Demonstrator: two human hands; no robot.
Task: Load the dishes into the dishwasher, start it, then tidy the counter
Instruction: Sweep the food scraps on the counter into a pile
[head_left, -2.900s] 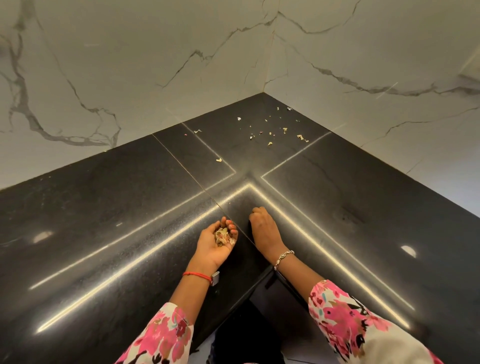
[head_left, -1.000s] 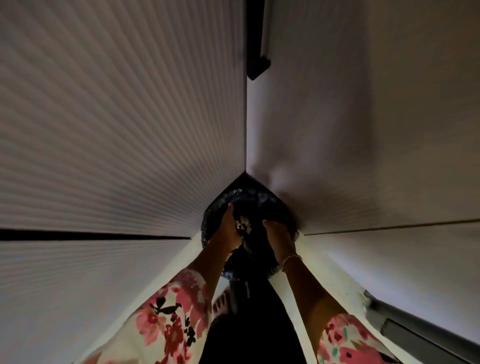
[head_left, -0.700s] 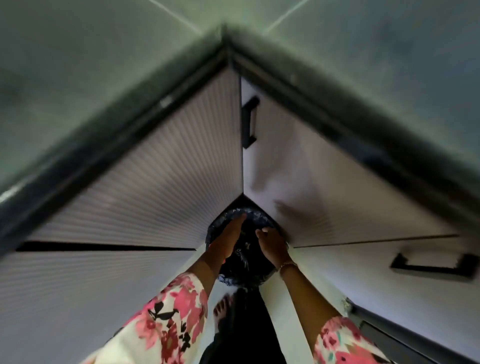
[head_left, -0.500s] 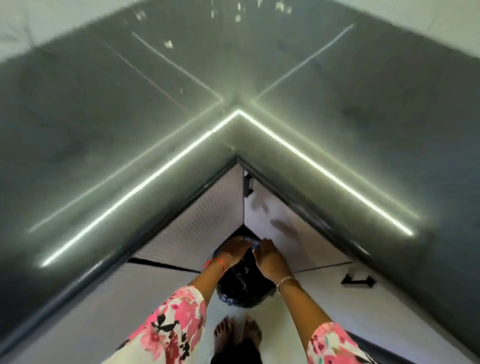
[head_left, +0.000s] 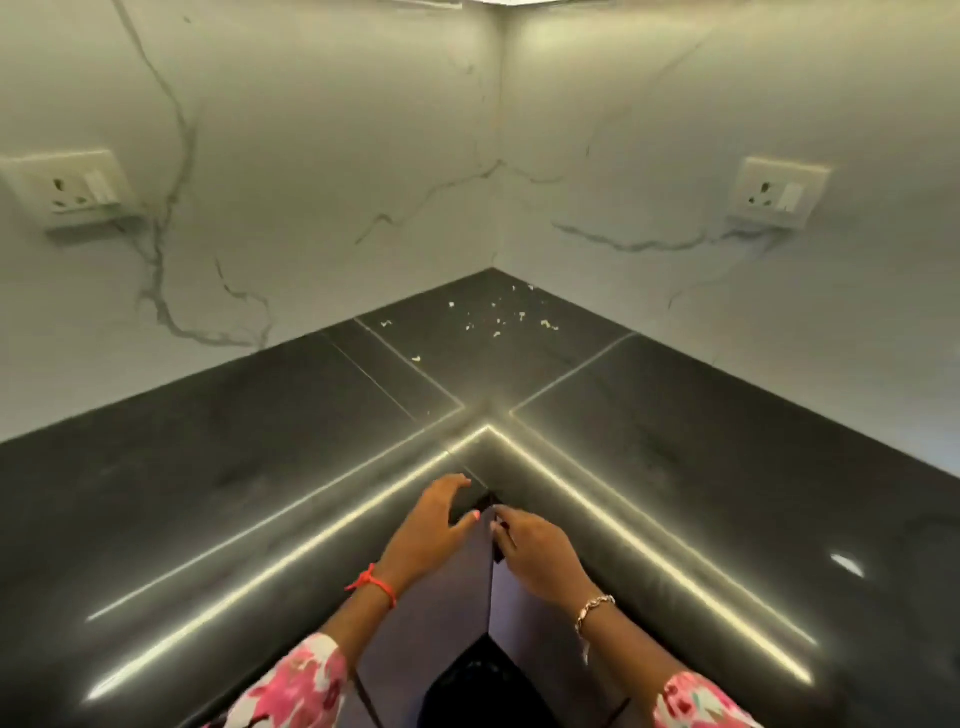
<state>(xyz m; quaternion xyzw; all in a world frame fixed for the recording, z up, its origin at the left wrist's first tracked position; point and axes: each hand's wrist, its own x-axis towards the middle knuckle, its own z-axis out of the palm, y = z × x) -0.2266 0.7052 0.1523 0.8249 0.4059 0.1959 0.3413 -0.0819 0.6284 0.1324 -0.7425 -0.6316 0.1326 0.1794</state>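
Black corner counter (head_left: 260, 467) (glossy) bears scattered pale crumbs (head_left: 493, 317).

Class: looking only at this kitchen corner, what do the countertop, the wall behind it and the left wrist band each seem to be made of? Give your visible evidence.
Countertop: probably polished dark stone; it mirrors the light strips and shows straight slab joints.
Wall: marble-look slab or tile, white with grey veins; real marble or print cannot be told.
Wrist band: apparently red thread, thin with a knotted tail.

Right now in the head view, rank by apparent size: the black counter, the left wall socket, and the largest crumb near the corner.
1. black counter
2. left wall socket
3. largest crumb, far from the camera, so its true size is unsure.
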